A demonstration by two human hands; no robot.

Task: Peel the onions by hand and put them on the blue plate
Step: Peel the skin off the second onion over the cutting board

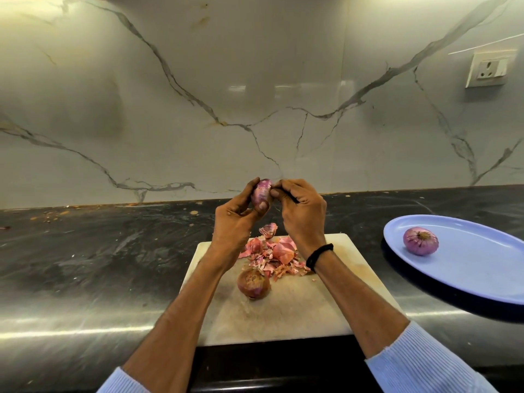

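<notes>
Left hand point(235, 222) grips the part-peeled onion point(260, 192); right hand point(303, 211) pinches papery skin point(271, 190) at its tip (likely brittle); bulb probably firm, slick.

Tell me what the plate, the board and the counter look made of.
The plate looks like plastic or melamine: smooth pale blue, soft sheen, thin rim. The board is pale, matt and stained; stone or plastic, I cannot tell. The counter seems polished dark stone, perhaps granite: grey streaks, bright reflections.
</notes>
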